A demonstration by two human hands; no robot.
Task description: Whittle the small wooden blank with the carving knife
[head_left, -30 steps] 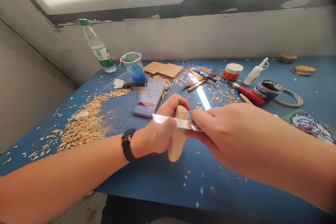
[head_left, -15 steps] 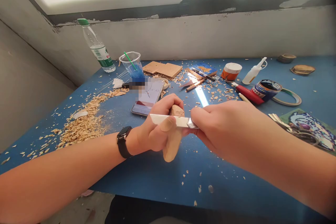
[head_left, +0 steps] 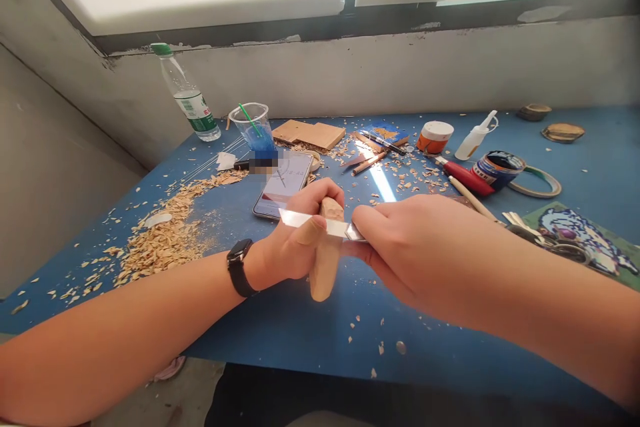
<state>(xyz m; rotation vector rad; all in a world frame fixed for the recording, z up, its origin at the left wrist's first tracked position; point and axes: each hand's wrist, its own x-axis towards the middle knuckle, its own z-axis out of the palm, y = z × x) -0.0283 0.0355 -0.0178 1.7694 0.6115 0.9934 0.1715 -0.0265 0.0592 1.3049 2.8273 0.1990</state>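
My left hand, with a black watch on its wrist, is wrapped round a pale carved piece of wood that stands nearly upright above the blue table. My right hand grips a knife whose flat blade lies across the upper part of the wood. The left thumb rests against the blade. Most of the knife's handle is hidden inside my right hand.
Wood shavings are heaped at the left. Behind my hands are a phone, a cup of blue liquid, a bottle and wooden boards. A red-handled tool, a paint jar and tape are at the right.
The blade and my right hand have shifted slightly left and up. The wood looks more upright and a little farther left. The camera view has shifted slightly too.
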